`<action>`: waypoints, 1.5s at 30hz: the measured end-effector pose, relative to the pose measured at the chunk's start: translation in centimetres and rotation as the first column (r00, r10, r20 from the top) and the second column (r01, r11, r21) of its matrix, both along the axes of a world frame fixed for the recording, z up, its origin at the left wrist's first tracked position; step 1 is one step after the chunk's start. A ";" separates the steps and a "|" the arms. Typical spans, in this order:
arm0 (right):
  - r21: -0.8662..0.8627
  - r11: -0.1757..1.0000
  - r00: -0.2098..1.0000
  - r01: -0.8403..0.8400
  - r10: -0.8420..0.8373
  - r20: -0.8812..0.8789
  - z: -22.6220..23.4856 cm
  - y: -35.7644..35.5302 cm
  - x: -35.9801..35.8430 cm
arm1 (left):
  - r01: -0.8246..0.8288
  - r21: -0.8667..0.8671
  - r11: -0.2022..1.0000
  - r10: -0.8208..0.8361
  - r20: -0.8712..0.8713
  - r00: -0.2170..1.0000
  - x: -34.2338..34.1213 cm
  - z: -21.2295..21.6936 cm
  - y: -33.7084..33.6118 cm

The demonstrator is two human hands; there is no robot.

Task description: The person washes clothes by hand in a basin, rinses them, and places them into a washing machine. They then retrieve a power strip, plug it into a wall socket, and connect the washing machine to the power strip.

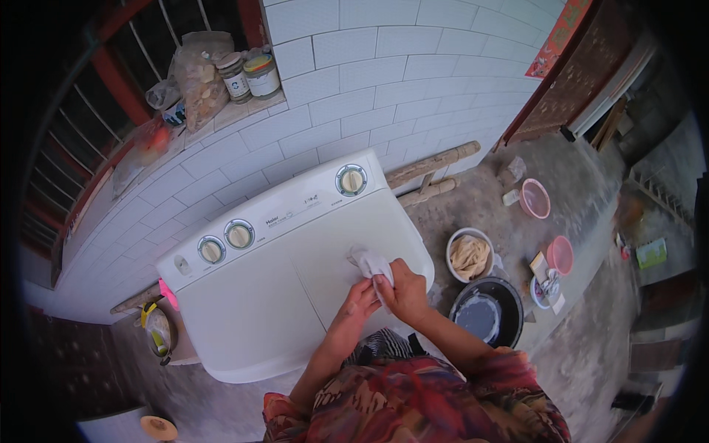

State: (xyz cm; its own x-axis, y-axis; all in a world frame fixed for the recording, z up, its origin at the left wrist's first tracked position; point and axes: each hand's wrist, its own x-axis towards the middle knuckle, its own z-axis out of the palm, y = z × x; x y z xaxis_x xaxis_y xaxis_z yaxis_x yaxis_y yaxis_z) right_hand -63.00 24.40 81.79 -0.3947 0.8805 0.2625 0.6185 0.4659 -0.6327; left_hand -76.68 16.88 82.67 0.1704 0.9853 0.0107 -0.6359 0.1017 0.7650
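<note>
Head view, looking straight down. I see a white twin-tub washing machine (288, 273) standing against a white tiled wall (384, 81), with three round dials (239, 234) along its rear panel. Both of the person's forearms enter from the lower edge and meet over the right-hand lid of the machine.

The right hand (405, 289) is clenched around a small white cloth (371, 263); the cloth sticks out past the fingers and lies against the lid surface near the machine's front right corner. The left hand (358, 301) sits just beside the right one, its fingers bent and touching the lower part of the same cloth. I cannot tell whether the left hand actually grips the cloth or only rests against it.

On the concrete floor to the right of the machine I note a black basin (489, 310) holding greyish water, and just behind it a white bowl (470, 255) with pale folded material inside. Further right stand two pink basins (535, 198), well apart from the hands. On the window ledge at upper left are two lidded jars (249, 75) and a filled plastic bag (196, 74).
</note>
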 end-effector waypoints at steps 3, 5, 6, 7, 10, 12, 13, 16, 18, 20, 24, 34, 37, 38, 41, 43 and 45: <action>-0.156 0.961 0.972 0.227 -0.235 -0.033 -0.9 2.6 4.0 | 0.118 0.080 0.990 -0.094 -0.248 0.964 1.2 0.0 2.3; -0.190 0.896 0.907 0.401 -0.417 -0.053 -3.0 6.5 7.3 | 0.177 0.167 0.970 -0.135 -0.238 0.962 0.6 -1.1 3.5; -0.173 0.898 0.905 0.405 -0.421 -0.065 -3.4 8.4 9.1 | 0.188 0.211 0.959 -0.139 -0.225 0.964 0.5 -1.5 3.8; -0.163 0.900 0.904 0.405 -0.421 -0.076 -4.1 9.9 11.1 | 0.106 0.175 0.979 -0.044 -0.325 0.945 0.6 -1.8 3.9; -0.018 0.925 0.917 0.379 -0.372 0.144 -5.5 15.1 15.2 | -0.150 0.078 0.986 0.169 -0.490 0.855 0.0 -1.8 4.8; -0.026 0.959 0.957 0.282 -0.280 0.076 -8.5 19.5 17.0 | -0.338 -0.039 0.940 0.264 -0.543 0.797 -0.6 -2.1 4.8; -0.033 0.975 0.975 0.218 -0.217 0.043 -10.5 22.1 17.3 | -0.442 -0.097 0.892 0.313 -0.574 0.757 -0.9 -2.3 4.6; -0.085 0.993 0.990 0.082 -0.071 0.125 -16.0 30.6 17.1 | -0.674 -0.146 0.724 0.456 -0.631 0.628 -0.6 -3.6 4.9; -0.099 0.995 0.987 0.000 0.016 0.158 -19.7 36.6 15.8 | -0.804 -0.180 0.567 0.543 -0.652 0.529 0.5 -4.0 6.0; -0.089 0.991 0.982 -0.099 0.112 0.153 -22.8 40.6 12.8 | -0.907 -0.184 0.380 0.600 -0.697 0.393 2.0 -5.1 6.0; -0.136 0.967 0.888 -0.216 0.252 0.384 -27.4 47.0 8.1 | -0.956 -0.245 0.160 0.603 -0.743 0.291 5.6 -6.3 6.7; -0.191 0.903 0.854 -0.385 0.427 0.297 -33.1 44.8 8.2 | -0.995 -0.043 -0.089 0.435 -0.901 0.000 9.5 -5.8 6.9; -0.464 0.825 0.926 -0.323 0.376 0.025 -30.4 38.7 10.0 | -0.972 0.064 -0.225 0.373 -0.916 -0.147 7.1 -6.1 2.8; -0.581 0.758 0.944 -0.297 0.323 -0.062 -28.3 36.9 10.0 | -0.955 0.129 -0.268 0.347 -0.911 -0.221 5.9 -7.3 0.0; -0.858 0.476 0.980 -0.194 0.047 -0.195 -22.9 32.5 9.8 | -0.907 0.393 -0.151 -0.060 -0.919 -0.389 -0.3 -7.5 -5.6; -0.907 0.362 0.975 -0.213 0.027 -0.218 -20.4 30.0 9.1 | -0.876 0.462 -0.139 -0.124 -0.886 -0.447 -4.7 -7.3 -10.0; -0.911 0.347 0.975 -0.222 0.047 -0.219 -18.1 27.1 8.3 | -0.852 0.520 -0.066 -0.276 -0.830 -0.485 -9.5 -7.9 -14.3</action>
State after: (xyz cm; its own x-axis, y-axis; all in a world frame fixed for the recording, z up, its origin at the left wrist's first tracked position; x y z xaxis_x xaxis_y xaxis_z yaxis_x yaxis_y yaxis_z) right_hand -54.69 51.52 63.71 -0.5713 0.5329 -0.6243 0.4787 -0.4015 -0.7808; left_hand -86.20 2.57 74.79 -0.9239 -0.1018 0.3689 0.0702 0.9025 0.4248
